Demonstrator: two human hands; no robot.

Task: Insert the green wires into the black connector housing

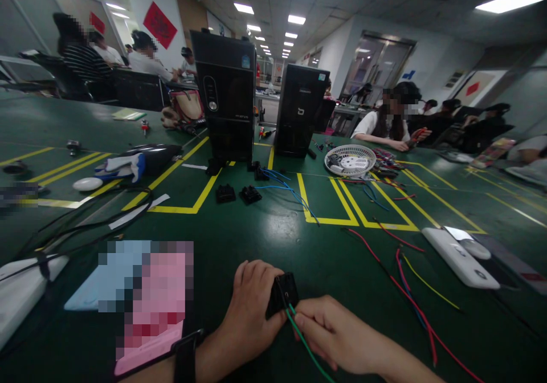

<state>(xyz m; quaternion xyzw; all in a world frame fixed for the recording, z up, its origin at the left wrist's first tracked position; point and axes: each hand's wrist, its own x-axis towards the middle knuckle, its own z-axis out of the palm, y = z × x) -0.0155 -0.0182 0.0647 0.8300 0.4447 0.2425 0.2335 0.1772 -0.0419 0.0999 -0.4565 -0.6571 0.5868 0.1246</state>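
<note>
My left hand (250, 306) grips a small black plastic connector block (282, 293) just above the green table top (273, 235), near its front edge. My right hand (337, 331) pinches a green wire (308, 349) where it meets the underside of that block. The wire trails down toward me. A black watch strap (184, 353) circles my left wrist.
Two black computer towers (228, 95) (300, 109) stand at mid table, with loose black connectors (225, 192), blue wires (286, 188) and a white basket (350, 159) near them. Red, yellow and blue wires (410, 297) and a white device (459, 256) lie to my right. Other people sit at the far sides.
</note>
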